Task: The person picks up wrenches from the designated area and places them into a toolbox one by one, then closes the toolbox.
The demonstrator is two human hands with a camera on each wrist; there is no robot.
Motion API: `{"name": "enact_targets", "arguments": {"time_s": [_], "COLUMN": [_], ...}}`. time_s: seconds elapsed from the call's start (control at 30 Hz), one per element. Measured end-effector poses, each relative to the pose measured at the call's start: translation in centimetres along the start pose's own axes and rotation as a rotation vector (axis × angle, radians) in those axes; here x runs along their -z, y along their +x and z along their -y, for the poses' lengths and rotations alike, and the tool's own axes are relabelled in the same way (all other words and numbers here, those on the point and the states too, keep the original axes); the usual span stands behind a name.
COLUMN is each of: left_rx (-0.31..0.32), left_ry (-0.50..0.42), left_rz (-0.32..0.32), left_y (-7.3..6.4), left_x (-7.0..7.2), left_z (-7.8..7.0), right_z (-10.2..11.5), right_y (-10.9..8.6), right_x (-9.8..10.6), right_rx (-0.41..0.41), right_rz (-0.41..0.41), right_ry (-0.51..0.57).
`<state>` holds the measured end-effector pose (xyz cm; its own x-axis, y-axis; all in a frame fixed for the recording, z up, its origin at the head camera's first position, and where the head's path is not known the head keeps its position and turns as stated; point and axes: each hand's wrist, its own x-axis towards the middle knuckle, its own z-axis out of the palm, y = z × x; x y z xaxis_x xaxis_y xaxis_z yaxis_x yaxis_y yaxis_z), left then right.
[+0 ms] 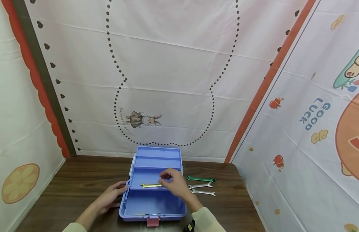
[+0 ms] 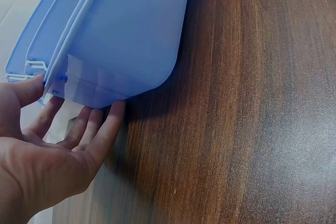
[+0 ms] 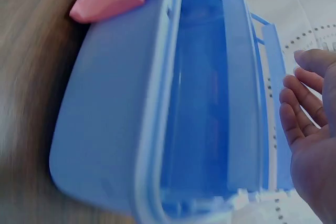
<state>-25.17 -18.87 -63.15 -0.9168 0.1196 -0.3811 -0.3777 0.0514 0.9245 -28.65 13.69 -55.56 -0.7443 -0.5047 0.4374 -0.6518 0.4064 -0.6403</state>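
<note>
A gold wrench (image 1: 151, 185) lies in the lower tray (image 1: 146, 176) of a blue toolbox (image 1: 134, 217), near the tray's front edge. The right hand (image 1: 175, 184) hovers just beside the wrench's right end; its grip is apart, thumb and fingers separated and holding nothing. The left hand (image 1: 110, 196) rests against the toolbox's left side, its grip apart too: fingers spread with their tips on the outer wall, thumb at the rim. The toolbox stands on a dark wooden desk (image 1: 231, 209), trays unfolded toward the back, pink latch (image 1: 153, 221) at the front. To its right lie 1 green wrench (image 1: 201, 179) and 2 silver wrenches (image 1: 204, 192). Behind hangs a printed sheet (image 1: 179, 71).
</note>
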Motion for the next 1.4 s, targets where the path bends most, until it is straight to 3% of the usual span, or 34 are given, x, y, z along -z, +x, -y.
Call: {"name": "enact_targets", "arguments": {"time_s": [0.23, 0.6, 0.73, 0.9, 1.17, 1.4], "left_rx": [-0.005, -0.017, -0.018, -0.017, -0.033, -0.051], "left_ry": [-0.008, -0.009, 0.005, 0.002, -0.021, -0.018], "left_rz": [0.003, 0.021, 0.028, 0.030, 0.043, 0.072], "left_y": [-0.1, 0.0, 0.1, 0.1, -0.2, -0.2], "left_x": [0.2, 0.1, 0.2, 0.1, -0.1, 0.1], "left_z": [0.1, -0.1, -0.3, -0.2, -0.1, 0.1], "right_z": [-1.1, -3.7, -4.1, -4.9, -6.9, -8.6], "right_y": [-1.8, -6.1, -6.9, -7.5, -8.7, -9.9], "right_x": [3.3, 7.1, 8.4, 9.9, 11.3, 11.3], "right_rx": [-0.074, -0.244, -0.299, -0.338, -0.370, -0.452], "right_rz": [-0.054, -0.120, -0.131, -0.139, -0.162, -0.177], "right_ry": [0.046, 0.017, 0.038, -0.013, -0.029, -0.061]}}
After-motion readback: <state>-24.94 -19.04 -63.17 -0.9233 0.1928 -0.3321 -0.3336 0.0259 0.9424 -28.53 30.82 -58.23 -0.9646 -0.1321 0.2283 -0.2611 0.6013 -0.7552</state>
